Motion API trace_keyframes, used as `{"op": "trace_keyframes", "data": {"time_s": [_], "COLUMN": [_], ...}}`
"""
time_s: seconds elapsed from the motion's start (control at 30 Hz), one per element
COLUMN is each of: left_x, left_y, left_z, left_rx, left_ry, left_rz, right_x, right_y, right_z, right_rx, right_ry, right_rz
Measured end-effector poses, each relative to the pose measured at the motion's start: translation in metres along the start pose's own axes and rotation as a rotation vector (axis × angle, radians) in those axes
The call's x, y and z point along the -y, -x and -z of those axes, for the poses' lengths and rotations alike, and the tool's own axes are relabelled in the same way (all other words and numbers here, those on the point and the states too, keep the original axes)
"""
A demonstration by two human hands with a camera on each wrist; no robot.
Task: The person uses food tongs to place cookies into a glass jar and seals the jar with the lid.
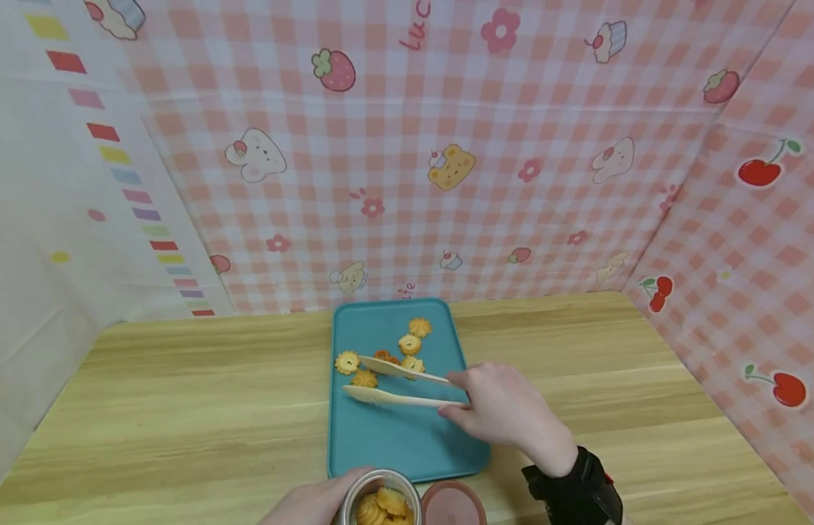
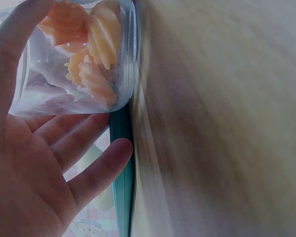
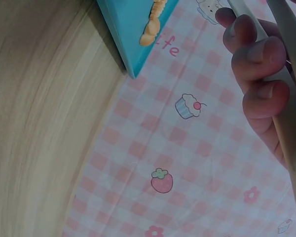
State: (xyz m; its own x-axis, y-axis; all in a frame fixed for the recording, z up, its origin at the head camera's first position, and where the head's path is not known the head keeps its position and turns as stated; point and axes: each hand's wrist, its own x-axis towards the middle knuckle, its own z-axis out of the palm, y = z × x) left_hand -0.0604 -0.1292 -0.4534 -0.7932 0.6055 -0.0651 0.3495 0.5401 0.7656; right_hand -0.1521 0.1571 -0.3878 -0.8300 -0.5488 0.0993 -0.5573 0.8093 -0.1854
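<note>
My right hand [image 1: 501,405] grips pale tongs [image 1: 407,401] over the blue tray [image 1: 407,445]. The tongs' two arms stand apart, and a piped butter cookie [image 1: 364,378] shows between their tips. Another cookie [image 1: 347,362] lies just beyond the upper tip. In the right wrist view, curled fingers [image 3: 260,54] wrap the tongs' handle. At the tray's near edge my left hand [image 1: 315,503] holds a clear jar [image 2: 44,101], thumb on one side and fingers on the other. Several cookies [image 2: 102,34] lie inside it.
Beside the jar lies a reddish-brown round lid [image 1: 452,504]. More cookies, among them one near the far edge [image 1: 420,327], and a darker brown piece [image 1: 384,356] are on the tray. Checked cloth walls [image 1: 407,219] stand behind and right of the wooden table [image 1: 203,408].
</note>
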Motion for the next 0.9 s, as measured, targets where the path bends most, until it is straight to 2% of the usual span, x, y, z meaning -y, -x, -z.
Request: {"op": "trace_keyframes", "data": {"time_s": [0.37,0.63,0.9], "left_x": [0.002,0.002,0.002], "left_y": [0.001,0.002,0.001], "left_z": [-0.003,-0.003,0.000], "left_rx": [-0.042,-0.030,-0.018], "left_ry": [-0.040,-0.022,-0.028], "left_rz": [-0.064,-0.060,-0.042], "right_x": [-0.004,-0.005,-0.011], "right_y": [-0.001,0.001,0.008], "right_z": [-0.004,-0.001,0.014], "right_rx": [0.002,0.023,0.044], "right_ry": [-0.062,-0.100,-0.187], "right_rz": [0.018,0.023,0.022]}}
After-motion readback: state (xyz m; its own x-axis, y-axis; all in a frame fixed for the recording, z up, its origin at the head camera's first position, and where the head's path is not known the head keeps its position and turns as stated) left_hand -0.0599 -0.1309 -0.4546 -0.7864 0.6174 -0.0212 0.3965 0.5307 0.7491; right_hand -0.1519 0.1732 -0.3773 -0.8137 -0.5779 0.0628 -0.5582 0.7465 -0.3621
